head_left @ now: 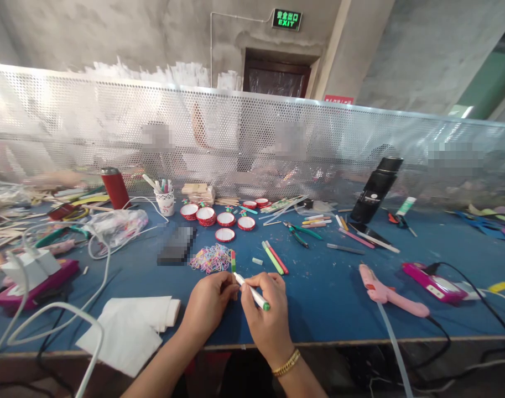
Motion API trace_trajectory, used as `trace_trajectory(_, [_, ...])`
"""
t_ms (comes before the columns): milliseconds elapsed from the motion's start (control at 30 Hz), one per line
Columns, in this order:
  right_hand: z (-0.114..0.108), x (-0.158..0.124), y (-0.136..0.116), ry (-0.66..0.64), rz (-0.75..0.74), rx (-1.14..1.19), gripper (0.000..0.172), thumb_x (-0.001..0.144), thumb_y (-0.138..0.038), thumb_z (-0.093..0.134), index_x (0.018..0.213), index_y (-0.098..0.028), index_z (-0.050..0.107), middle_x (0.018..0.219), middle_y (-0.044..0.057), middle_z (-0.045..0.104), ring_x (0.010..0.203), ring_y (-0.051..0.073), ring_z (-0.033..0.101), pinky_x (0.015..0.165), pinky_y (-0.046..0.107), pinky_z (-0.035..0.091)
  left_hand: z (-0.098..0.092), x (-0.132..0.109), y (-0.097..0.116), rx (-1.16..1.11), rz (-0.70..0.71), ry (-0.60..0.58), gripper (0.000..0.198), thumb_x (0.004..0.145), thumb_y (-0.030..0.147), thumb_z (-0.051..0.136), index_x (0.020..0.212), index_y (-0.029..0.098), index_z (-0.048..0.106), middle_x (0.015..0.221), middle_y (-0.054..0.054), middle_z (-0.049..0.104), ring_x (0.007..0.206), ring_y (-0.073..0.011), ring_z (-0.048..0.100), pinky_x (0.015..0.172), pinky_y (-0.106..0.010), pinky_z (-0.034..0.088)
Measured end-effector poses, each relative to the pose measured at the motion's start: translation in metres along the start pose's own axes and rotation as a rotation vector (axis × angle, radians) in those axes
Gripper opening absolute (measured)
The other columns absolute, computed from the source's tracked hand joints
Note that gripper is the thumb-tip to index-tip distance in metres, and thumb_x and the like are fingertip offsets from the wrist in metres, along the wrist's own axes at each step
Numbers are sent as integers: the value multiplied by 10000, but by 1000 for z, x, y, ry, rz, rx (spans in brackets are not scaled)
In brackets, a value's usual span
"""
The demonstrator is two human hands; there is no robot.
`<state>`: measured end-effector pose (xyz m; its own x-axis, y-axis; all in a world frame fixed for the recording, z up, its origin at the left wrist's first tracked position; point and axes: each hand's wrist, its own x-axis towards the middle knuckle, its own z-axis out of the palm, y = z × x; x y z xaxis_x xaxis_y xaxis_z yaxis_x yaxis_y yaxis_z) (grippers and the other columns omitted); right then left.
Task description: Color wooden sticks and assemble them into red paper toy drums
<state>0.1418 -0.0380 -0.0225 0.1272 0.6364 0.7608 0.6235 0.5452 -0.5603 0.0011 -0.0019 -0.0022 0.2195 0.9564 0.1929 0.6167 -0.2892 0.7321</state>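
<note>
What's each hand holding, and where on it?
Right hand: white marker, held mid-barrel, green end toward the wrist. Left hand: pinches a small stick at its near end.

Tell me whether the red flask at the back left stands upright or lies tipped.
Upright: the red flask stands on its base on the blue table.

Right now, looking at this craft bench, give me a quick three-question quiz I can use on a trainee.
1. True or false: the right hand holds a white marker with a green end.
2. Which lies to the right of the hands on the blue table? A) red flask B) pink glue gun C) paper cup
3. Fill in: the left hand pinches a small ____-and-red stick.

Key: 1 true; 2 B, the pink glue gun; 3 green.
</note>
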Motion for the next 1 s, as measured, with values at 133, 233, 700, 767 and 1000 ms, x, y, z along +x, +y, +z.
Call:
trace_trajectory(133, [0,1,0,42,13,-26,127,925,-193,545,801,-215,529,725,-28,614,690,154,542,833,355,374,0,1,-1,0,4,-8,206,839,278,563,649,201,573,608,54,582,596,-128,493,569,-231,301])
trace_trajectory(233, [-1,1,-1,33,-3,-13,121,925,-199,544,806,-216,533,726,-25,614,704,160,552,833,355,379,0,1,-1,1,6,-5,199,839,272,560,654,202,579,609,54,582,601,-130,493,572,-233,298])
trace_trajectory(700, [-2,1,-1,13,4,-6,104,925,-206,544,822,-215,545,751,-16,630,723,160,561,850,362,385,0,1,0,0,5,-13,208,840,300,532,662,201,579,619,31,592,602,-147,509,567,-243,302])
trace_trajectory(767, [-2,1,-2,5,5,-11,100,924,-207,547,824,-215,545,748,-19,629,719,159,562,848,360,383,0,1,0,2,5,-9,216,843,302,529,657,201,575,616,30,591,597,-147,506,563,-242,294])
trace_trajectory(1000, [-2,2,-2,43,10,-29,122,926,-198,536,805,-214,536,733,-21,619,692,156,548,832,352,379,1,1,-1,6,5,-17,204,838,282,540,654,201,572,609,35,587,593,-142,500,568,-235,300])
